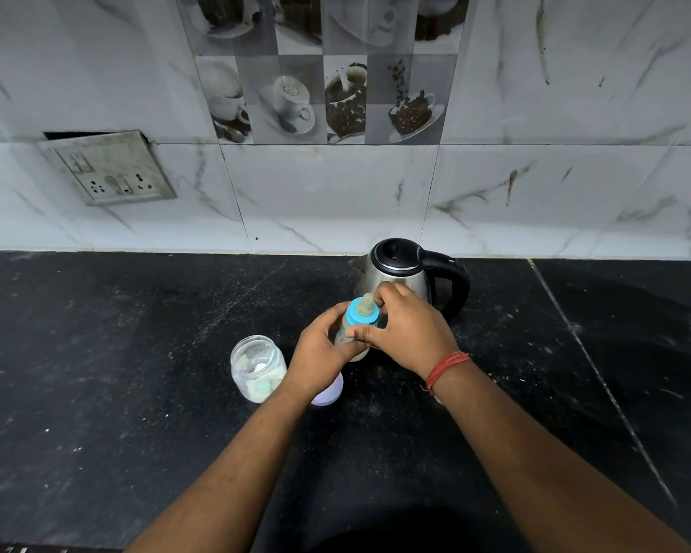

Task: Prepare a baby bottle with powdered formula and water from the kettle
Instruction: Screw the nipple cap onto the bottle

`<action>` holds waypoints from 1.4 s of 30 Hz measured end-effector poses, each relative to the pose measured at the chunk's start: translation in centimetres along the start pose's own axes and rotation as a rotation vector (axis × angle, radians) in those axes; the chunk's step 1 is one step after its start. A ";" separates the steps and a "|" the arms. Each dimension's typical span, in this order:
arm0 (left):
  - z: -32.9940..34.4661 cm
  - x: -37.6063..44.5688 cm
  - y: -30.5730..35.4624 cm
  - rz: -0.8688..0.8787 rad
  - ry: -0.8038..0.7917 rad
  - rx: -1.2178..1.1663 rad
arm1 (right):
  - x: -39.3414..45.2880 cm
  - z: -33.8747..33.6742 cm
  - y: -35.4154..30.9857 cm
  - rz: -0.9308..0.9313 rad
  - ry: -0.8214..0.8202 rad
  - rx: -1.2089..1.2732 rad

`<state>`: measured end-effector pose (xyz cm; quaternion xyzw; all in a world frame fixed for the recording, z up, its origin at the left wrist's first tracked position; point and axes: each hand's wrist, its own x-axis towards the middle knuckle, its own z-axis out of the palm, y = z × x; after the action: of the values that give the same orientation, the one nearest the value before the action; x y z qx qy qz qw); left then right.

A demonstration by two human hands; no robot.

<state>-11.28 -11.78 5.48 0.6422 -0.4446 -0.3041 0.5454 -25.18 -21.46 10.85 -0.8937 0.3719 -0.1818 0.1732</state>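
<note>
Between the two hands, above the black stone worktop (116, 393), a baby bottle (358, 325) is held tilted, its blue collar (360, 313) and pale teat (366, 303) pointing up and away from the person. The left hand (322, 353) curls round the bottle's body from the left and below, fingers wrapped on the lower part. The right hand (405, 333) comes in from the right, its fingers bent over the collar at the teat and its thumb pressed on the bottle's side; a red thread band (443, 371) circles that wrist. Just beyond the right hand, near the tiled wall (336, 193), stands a steel kettle (405, 273) with a black lid and a black handle turned to the right, its spout to the left. Just left of the left hand, a clear jar (258, 367) stands open on the worktop with white powder inside and something pale green in it. Under the left wrist a white round lid or cap (330, 393) shows partly; what it belongs to cannot be told. Far to the left, on the wall, sits a switch and socket plate (110, 167).
</note>
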 end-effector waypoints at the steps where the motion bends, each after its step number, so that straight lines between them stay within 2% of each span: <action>1: -0.1 0.0 0.0 0.001 0.001 -0.003 | 0.1 -0.1 0.2 -0.006 -0.006 0.037; 4: -0.1 0.0 0.1 0.016 0.002 0.021 | 0.3 -0.5 0.6 -0.023 -0.048 0.231; 10: 0.0 0.1 0.1 0.019 -0.007 0.027 | 0.5 -0.7 0.6 -0.041 -0.049 0.344; 17: 0.1 0.2 0.1 0.012 -0.010 0.036 | 0.6 -0.4 0.6 -0.055 -0.060 0.357; 32: 0.1 0.2 1.0 0.054 -0.038 0.045 | -0.6 0.6 1.2 -0.079 0.142 0.408; 42: 0.1 0.2 1.6 0.074 -0.093 0.044 | -0.7 0.0 1.4 -0.084 0.052 0.503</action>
<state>-11.63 -12.02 7.08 0.6223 -0.4995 -0.3036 0.5207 -26.50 -21.93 10.13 -0.8321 0.2817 -0.2985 0.3729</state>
